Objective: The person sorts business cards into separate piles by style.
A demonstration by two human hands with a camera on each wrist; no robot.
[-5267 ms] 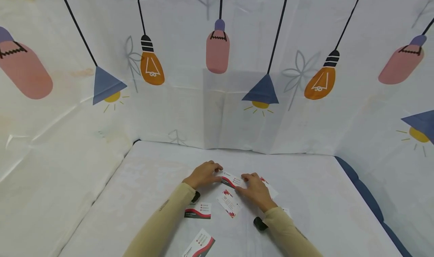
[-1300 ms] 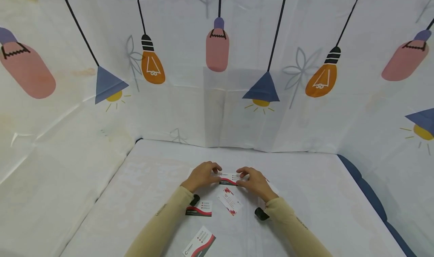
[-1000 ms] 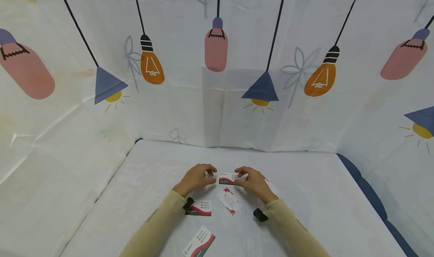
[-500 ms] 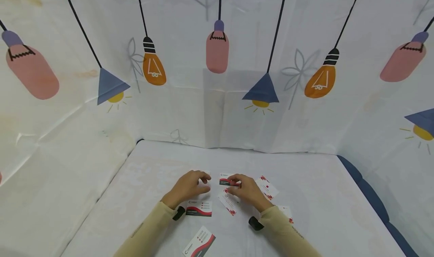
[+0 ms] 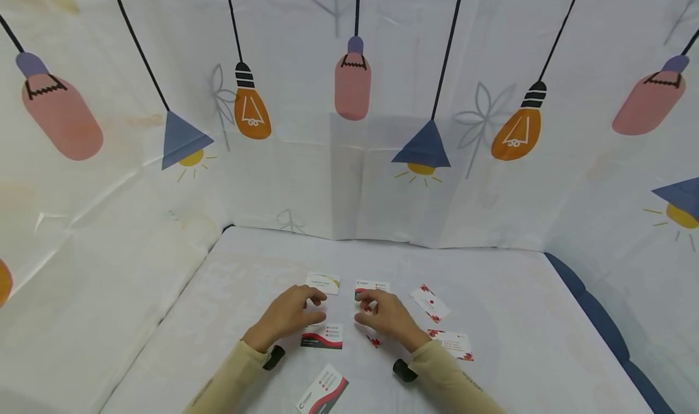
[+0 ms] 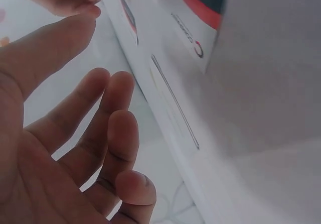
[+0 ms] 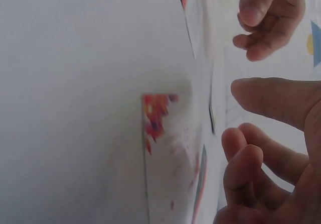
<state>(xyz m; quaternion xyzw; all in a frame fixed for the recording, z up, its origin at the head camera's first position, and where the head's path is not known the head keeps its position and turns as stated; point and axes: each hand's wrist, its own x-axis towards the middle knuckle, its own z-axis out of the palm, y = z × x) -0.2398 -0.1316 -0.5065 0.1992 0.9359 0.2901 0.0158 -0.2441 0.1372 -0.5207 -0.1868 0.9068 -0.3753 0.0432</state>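
Both hands hover loosely spread, holding nothing: left hand above the red-and-black card, right hand over the red-flecked card, at 6 o'clock from the card stack. Slide a card to lift its edge.

White table; lamp-print sheet walls around.

I wear close-fitting beige sleeves that run down both forearms to my wrists. On my left sleeve a line of small dark lettering runs along the fabric, too small to read; my right sleeve carries a similar mark. A small black device is strapped under each wrist. My left hand and right hand are bare, with no rings.
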